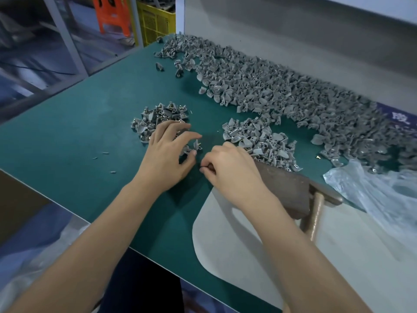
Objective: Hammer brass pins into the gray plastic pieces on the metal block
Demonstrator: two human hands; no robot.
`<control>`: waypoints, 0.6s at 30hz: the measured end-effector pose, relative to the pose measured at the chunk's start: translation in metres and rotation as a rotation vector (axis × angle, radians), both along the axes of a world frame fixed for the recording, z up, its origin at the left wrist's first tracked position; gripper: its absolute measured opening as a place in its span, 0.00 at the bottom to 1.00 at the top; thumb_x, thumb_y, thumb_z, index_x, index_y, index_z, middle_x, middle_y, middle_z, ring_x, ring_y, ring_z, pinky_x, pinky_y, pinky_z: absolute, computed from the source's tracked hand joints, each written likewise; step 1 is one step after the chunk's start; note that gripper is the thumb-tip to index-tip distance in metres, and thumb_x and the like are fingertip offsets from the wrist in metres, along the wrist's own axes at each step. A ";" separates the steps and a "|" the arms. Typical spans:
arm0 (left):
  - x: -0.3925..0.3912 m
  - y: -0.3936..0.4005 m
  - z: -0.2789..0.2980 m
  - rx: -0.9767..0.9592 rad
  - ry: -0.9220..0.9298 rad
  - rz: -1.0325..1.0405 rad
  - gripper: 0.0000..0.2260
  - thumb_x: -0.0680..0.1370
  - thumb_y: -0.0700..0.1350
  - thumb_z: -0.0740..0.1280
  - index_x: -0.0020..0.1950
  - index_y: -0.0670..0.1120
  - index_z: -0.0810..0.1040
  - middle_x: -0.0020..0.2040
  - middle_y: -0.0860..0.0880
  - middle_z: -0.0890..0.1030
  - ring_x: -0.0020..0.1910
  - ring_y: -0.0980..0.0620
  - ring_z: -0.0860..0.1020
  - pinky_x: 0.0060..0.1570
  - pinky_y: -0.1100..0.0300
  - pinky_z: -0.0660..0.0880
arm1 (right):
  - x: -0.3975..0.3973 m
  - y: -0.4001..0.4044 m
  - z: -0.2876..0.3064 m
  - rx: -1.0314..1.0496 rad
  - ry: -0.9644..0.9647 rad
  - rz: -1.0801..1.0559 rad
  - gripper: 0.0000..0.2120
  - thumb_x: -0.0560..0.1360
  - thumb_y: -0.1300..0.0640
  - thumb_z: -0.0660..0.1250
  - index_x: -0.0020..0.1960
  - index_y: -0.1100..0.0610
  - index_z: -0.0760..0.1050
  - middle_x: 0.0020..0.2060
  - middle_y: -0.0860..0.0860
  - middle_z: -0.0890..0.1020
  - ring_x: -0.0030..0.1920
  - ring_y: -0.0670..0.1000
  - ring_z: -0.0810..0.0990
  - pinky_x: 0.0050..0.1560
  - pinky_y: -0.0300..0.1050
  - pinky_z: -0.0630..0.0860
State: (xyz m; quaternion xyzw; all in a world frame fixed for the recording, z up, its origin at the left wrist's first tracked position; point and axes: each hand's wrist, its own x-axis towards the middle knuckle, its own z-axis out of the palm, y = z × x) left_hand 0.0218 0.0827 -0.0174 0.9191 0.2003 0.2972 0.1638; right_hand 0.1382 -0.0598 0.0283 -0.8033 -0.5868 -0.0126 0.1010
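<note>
Pinching a gray plastic piece (196, 145) — left hand (165, 154), right hand (230, 164) curled (contents hidden), hammer (316, 211) lying idle.

The near end of the metal block (286, 188) is covered by the right hand (232, 168), whose curled fingertips are turned under, so what they pinch cannot be made out. The hammer (316, 211) is partly hidden behind the block, and its handle end is masked by the right forearm. The gray plastic piece (197, 144) at the left hand (167, 154) is too small for any pin to be confirmed. At 3 o'clock the large pile (293, 96) and the plastic bag (379, 193) are cut off by the edge. At 12 o'clock the yellow crate (158, 21) is cropped.
</note>
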 end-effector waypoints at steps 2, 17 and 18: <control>0.000 0.000 0.000 -0.004 -0.037 0.006 0.15 0.77 0.43 0.71 0.64 0.48 0.81 0.65 0.48 0.77 0.70 0.43 0.67 0.69 0.44 0.67 | -0.002 0.000 0.002 0.004 0.008 -0.007 0.07 0.80 0.48 0.67 0.51 0.48 0.83 0.47 0.47 0.81 0.55 0.52 0.75 0.56 0.48 0.69; 0.072 -0.029 0.045 -0.149 0.176 -0.277 0.11 0.82 0.47 0.68 0.64 0.57 0.80 0.55 0.58 0.82 0.50 0.58 0.77 0.52 0.53 0.78 | 0.059 -0.103 0.012 0.487 0.368 -0.441 0.13 0.82 0.48 0.54 0.42 0.48 0.71 0.33 0.44 0.75 0.34 0.45 0.72 0.35 0.47 0.66; 0.081 -0.031 0.047 -0.123 0.219 -0.277 0.13 0.82 0.48 0.68 0.66 0.58 0.79 0.57 0.58 0.81 0.51 0.57 0.77 0.53 0.53 0.78 | 0.058 -0.106 0.009 0.485 0.360 -0.432 0.13 0.84 0.49 0.55 0.44 0.50 0.72 0.34 0.44 0.75 0.34 0.45 0.72 0.36 0.45 0.65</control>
